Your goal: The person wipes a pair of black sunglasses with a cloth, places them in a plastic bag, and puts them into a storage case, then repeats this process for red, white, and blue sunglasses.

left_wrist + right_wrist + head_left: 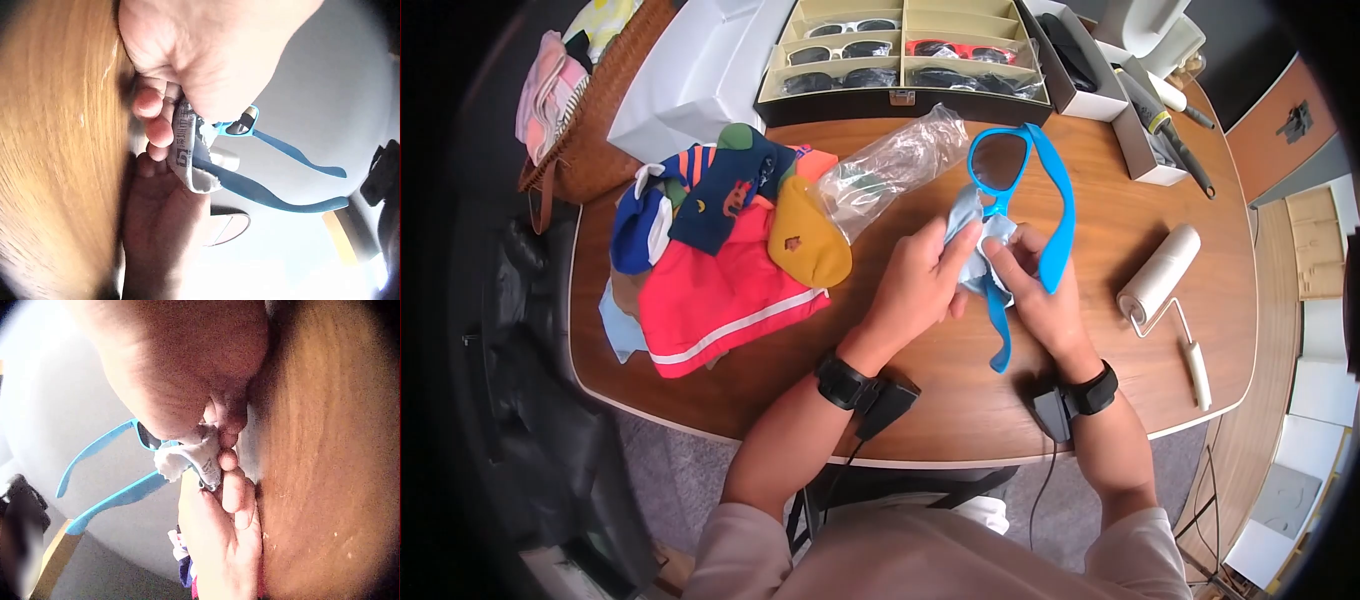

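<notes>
Blue-framed sunglasses with dark lenses are held above the table, temples unfolded. A light grey-blue cloth with printed characters wraps one lens side, its print visible on the cloth in the left wrist view. The left hand pinches the cloth over the frame. Opposite it, the right hand grips cloth and frame with its thumb on top. In the right wrist view the cloth lies between both hands' fingers, and the blue temples stick out. The covered lens is hidden.
A clear plastic sleeve lies beside a pile of clothes on the left. Behind stands a glasses case with several pairs. On the right are a lint roller and a white box of tools.
</notes>
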Demonstrator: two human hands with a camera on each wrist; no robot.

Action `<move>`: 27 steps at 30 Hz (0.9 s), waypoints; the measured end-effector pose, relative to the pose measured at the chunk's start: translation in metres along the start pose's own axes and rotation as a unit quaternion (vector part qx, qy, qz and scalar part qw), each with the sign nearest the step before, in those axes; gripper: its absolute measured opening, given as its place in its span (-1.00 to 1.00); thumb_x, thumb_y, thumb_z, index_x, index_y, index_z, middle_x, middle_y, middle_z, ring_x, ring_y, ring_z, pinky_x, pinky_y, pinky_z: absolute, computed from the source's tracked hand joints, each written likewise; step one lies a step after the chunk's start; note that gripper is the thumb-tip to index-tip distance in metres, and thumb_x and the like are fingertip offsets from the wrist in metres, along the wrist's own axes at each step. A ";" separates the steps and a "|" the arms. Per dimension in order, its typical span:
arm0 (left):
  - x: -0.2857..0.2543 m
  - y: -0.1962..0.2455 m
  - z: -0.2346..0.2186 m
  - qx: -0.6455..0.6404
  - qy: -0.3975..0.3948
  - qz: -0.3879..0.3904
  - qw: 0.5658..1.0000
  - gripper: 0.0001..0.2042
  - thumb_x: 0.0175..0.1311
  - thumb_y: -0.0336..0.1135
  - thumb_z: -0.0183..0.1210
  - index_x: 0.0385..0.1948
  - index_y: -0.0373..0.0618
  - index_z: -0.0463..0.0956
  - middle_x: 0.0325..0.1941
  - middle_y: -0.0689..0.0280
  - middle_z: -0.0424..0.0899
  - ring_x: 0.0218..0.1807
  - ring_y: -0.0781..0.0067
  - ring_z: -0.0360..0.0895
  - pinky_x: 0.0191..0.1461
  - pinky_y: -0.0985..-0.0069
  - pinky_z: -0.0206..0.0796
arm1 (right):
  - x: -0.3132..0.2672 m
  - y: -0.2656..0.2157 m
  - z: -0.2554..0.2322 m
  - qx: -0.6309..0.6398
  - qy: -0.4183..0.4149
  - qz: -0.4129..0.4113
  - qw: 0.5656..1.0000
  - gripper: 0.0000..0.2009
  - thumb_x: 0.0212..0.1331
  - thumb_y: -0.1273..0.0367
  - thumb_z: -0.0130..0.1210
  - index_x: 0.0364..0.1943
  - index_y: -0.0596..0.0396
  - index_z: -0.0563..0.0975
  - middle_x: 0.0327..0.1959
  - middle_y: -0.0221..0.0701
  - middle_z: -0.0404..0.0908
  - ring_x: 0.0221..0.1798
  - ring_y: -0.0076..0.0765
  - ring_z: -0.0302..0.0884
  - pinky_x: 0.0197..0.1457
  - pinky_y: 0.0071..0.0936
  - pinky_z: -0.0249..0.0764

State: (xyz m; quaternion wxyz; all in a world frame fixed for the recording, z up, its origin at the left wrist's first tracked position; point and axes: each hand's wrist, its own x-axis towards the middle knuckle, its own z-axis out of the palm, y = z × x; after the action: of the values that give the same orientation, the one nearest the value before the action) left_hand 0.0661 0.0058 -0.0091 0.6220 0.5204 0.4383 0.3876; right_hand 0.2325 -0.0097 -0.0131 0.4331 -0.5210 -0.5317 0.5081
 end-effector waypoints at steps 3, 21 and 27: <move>0.000 0.002 0.001 -0.007 0.000 0.006 1.000 -0.66 0.50 -0.13 -0.03 -0.33 -0.28 0.43 -0.65 0.30 0.57 -0.75 0.63 0.43 -0.73 0.64 0.14 | 0.002 0.011 0.000 0.030 0.009 -0.006 0.999 -0.82 0.37 0.35 0.10 -0.31 0.21 0.52 -0.57 -0.61 0.47 -0.50 -0.80 0.28 -0.49 -0.70 0.23; -0.001 0.003 0.001 -0.013 0.007 0.002 1.000 -0.76 0.49 -0.18 0.00 -0.29 -0.16 0.44 -0.62 0.44 0.48 -0.72 0.75 0.36 -0.72 0.74 0.08 | -0.001 -0.006 -0.003 0.024 0.009 0.044 0.999 -0.62 0.40 0.15 0.05 -0.49 0.13 0.49 -0.68 -0.60 0.41 -0.67 -0.75 0.27 -0.62 -0.68 0.20; 0.001 -0.002 -0.001 -0.046 0.028 0.004 0.999 -0.75 0.49 -0.17 0.00 -0.36 -0.13 0.43 -0.63 0.45 0.47 -0.71 0.76 0.36 -0.71 0.76 0.10 | 0.001 -0.001 -0.004 0.013 -0.022 0.041 0.999 -0.61 0.42 0.14 0.01 -0.49 0.14 0.48 -0.65 -0.56 0.43 -0.66 -0.72 0.28 -0.61 -0.64 0.22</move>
State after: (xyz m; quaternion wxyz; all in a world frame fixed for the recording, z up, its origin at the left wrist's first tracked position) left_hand 0.0659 0.0067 -0.0110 0.6310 0.4825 0.4349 0.4242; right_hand 0.2359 -0.0086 -0.0122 0.4065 -0.5260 -0.5125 0.5435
